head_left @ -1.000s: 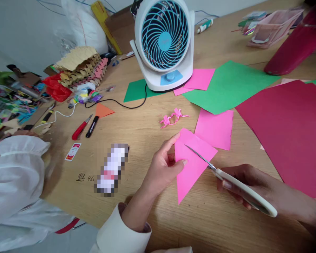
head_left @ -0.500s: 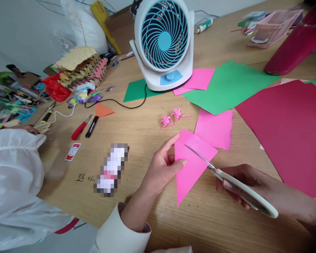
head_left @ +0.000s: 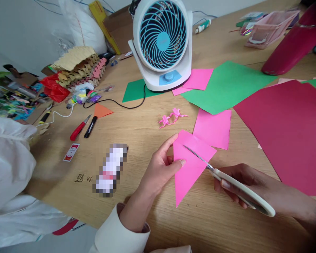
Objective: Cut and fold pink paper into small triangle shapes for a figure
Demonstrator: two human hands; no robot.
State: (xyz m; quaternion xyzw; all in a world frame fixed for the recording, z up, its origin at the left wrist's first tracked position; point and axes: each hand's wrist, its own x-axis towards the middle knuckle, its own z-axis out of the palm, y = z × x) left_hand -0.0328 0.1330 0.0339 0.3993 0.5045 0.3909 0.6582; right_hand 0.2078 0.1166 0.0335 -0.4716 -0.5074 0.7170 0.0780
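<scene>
A pink sheet of paper [head_left: 185, 175], pointed at its lower end, is pinched along its left side by my left hand [head_left: 162, 167]. My right hand [head_left: 249, 186] grips a pair of scissors [head_left: 249, 191] by the pale handles. One scissor blade lies across the face of the pink sheet, and the other is hidden behind it. Just beyond the sheet lies a squarish pink piece of paper [head_left: 214, 128]. Two small pink folded-paper figures [head_left: 170, 117] with thin limbs sit on the wooden table [head_left: 142, 137].
A white and blue fan [head_left: 162, 45] stands at the back. Green paper [head_left: 231, 86] and dark red paper [head_left: 287, 133] spread to the right, near a red bottle [head_left: 292, 44]. Leftward lie a phone [head_left: 110, 170], a red-handled knife [head_left: 79, 130] and a black marker [head_left: 91, 127]. Another person's white sleeve [head_left: 10, 158] is at far left.
The whole view has shifted slightly left. My hands, the pink sheet and the scissors keep nearly the same pose. The other person's sleeve at the left has drawn back a little.
</scene>
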